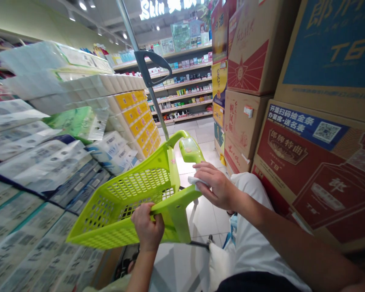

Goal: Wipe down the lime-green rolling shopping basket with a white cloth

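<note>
Presently the left hand [148,227] has its grip closed round the near rim of the green cart [103,240], which stands on the tiled floor [208,221] between stacked tissue packs [76,178] and cardboard boxes [319,170]; the right hand [215,185] has its grip on a white wad [197,182], perhaps cloth or paper, mostly hidden by the fingers, and touches the cart's frame beside its handle [189,150]; a grey-handled pole [158,107] rises beyond.

The basket [174,222] lies ahead of the hands [147,227], reaching left; stacked packs [63,166] stand farther left, stacked cartons [304,136] right, shelves [188,82] far ahead.
</note>
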{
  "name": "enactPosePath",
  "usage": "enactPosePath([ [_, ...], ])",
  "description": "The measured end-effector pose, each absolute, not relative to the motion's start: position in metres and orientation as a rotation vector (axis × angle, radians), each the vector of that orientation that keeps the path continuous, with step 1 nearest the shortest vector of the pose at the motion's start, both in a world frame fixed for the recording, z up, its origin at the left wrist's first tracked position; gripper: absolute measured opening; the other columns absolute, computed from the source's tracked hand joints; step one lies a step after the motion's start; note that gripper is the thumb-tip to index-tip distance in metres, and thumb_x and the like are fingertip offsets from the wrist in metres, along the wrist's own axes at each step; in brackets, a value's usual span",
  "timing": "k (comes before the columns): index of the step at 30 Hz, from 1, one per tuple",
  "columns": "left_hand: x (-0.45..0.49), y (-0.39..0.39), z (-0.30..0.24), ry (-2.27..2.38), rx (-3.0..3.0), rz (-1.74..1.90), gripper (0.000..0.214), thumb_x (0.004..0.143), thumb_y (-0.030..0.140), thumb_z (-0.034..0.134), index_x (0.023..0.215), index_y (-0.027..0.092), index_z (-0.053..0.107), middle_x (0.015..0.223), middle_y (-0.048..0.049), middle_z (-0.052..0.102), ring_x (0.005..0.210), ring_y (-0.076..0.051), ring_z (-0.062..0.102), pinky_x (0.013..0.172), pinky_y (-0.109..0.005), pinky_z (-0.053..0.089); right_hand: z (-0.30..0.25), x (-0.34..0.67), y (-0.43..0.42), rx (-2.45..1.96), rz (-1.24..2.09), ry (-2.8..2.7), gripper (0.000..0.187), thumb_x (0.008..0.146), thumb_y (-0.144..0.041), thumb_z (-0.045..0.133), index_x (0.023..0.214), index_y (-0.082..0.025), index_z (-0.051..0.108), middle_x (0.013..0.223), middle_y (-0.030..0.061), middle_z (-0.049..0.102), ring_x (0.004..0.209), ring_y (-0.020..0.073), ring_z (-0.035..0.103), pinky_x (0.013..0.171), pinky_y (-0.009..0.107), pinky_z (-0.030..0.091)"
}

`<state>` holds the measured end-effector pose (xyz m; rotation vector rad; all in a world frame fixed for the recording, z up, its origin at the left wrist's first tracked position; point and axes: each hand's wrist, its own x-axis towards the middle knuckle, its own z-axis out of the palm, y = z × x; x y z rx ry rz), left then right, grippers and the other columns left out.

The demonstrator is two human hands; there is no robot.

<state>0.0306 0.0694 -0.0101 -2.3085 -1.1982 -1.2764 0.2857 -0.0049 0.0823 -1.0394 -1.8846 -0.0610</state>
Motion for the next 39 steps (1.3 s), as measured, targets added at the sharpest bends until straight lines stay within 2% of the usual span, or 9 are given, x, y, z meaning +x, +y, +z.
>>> enactPosePath([
  [8, 0.028, 0.082, -0.013, -1.147, -2.368, -1.372, 0.008, 0.076, 0.019, 0.045, 0.083, 0.021, 0.049, 0.073, -0.0016, 0.052, 0.073, -0.021, 0.049, 0.071, -0.034, 0.036, 0.079, 0.262, -0.006, -1.143, -0.223, -1.732, 0.012, 0.086, -0.015, 0.047, 0.082, -0.019, 0.057, 0.081, 0.0057, 0.060, 0.096, 0.0218, 0.055, 0.103, 0.045, 0.038],
  [12, 0.018, 0.086, -0.012, -1.148, -2.460, -1.460, 0.016, 0.073, 0.018, 0.040, 0.083, 0.021, 0.051, 0.074, -0.0015, 0.051, 0.073, -0.021, 0.048, 0.070, -0.035, 0.038, 0.080, 0.251, -0.013, -1.178, -0.244, -1.731, 0.013, 0.086, -0.016, 0.046, 0.083, -0.019, 0.058, 0.081, 0.0063, 0.060, 0.098, 0.0223, 0.054, 0.104, 0.046, 0.038],
  [18, -0.005, 0.092, -0.008, -1.337, -2.519, -1.596, 0.018, 0.077, 0.029, 0.036, 0.080, 0.022, 0.052, 0.082, -0.0039, 0.055, 0.079, -0.022, 0.053, 0.073, -0.036, 0.045, 0.076, 0.220, -0.029, -1.158, -0.232, -1.780, 0.016, 0.089, -0.021, 0.047, 0.094, -0.018, 0.061, 0.087, 0.0078, 0.064, 0.106, 0.0235, 0.055, 0.107, 0.045, 0.037],
  [22, -0.023, 0.100, -0.003, -1.465, -2.612, -1.743, 0.029, 0.076, 0.024, 0.035, 0.099, 0.021, 0.054, 0.096, -0.0069, 0.060, 0.094, -0.024, 0.057, 0.087, -0.040, 0.047, 0.069, 0.198, -0.033, -1.065, -0.226, -1.858, 0.021, 0.091, -0.025, 0.048, 0.108, -0.019, 0.059, 0.101, 0.0063, 0.067, 0.121, 0.0213, 0.050, 0.113, 0.040, 0.032],
  [25, -0.028, 0.094, 0.008, -1.442, -2.585, -1.742, 0.040, 0.076, 0.025, 0.037, 0.114, 0.020, 0.052, 0.116, -0.0092, 0.058, 0.113, -0.027, 0.052, 0.100, -0.045, 0.041, 0.070, 0.193, -0.031, -0.972, -0.230, -1.981, 0.025, 0.092, -0.028, 0.048, 0.114, -0.021, 0.057, 0.113, 0.0049, 0.067, 0.126, 0.0190, 0.047, 0.114, 0.037, 0.030],
  [28, -0.021, 0.073, 0.028, -1.343, -2.503, -1.700, 0.038, 0.082, 0.029, 0.037, 0.116, 0.021, 0.053, 0.126, -0.0086, 0.054, 0.121, -0.028, 0.046, 0.108, -0.048, 0.034, 0.077, 0.201, -0.022, -0.927, -0.195, -2.032, 0.025, 0.093, -0.028, 0.048, 0.115, -0.022, 0.058, 0.118, 0.0045, 0.066, 0.125, 0.0174, 0.048, 0.113, 0.035, 0.030],
  [30, -0.012, 0.055, 0.045, -1.266, -2.490, -1.735, 0.035, 0.085, 0.029, 0.035, 0.114, 0.022, 0.054, 0.123, -0.0080, 0.056, 0.119, -0.027, 0.049, 0.105, -0.046, 0.037, 0.084, 0.213, -0.013, -0.957, -0.161, -2.039, 0.025, 0.094, -0.025, 0.048, 0.116, -0.022, 0.060, 0.119, 0.0045, 0.065, 0.125, 0.0173, 0.048, 0.112, 0.036, 0.030],
  [33, 0.003, 0.035, 0.068, -1.160, -2.526, -1.738, 0.028, 0.088, 0.031, 0.035, 0.101, 0.022, 0.058, 0.105, -0.0063, 0.060, 0.101, -0.024, 0.057, 0.092, -0.040, 0.046, 0.091, 0.235, 0.010, -1.060, -0.101, -2.027, 0.026, 0.095, -0.021, 0.047, 0.116, -0.022, 0.062, 0.121, 0.0045, 0.065, 0.126, 0.0190, 0.048, 0.111, 0.041, 0.031],
  [39, 0.015, 0.025, 0.088, -1.466, -2.564, -1.502, 0.027, 0.087, 0.040, 0.043, 0.086, 0.021, 0.061, 0.077, -0.0020, 0.065, 0.070, -0.017, 0.061, 0.064, -0.028, 0.049, 0.103, 0.274, 0.074, -1.299, -0.037, -1.930, 0.028, 0.096, -0.022, 0.047, 0.116, -0.018, 0.065, 0.128, 0.0082, 0.062, 0.125, 0.0219, 0.050, 0.109, 0.044, 0.035],
])
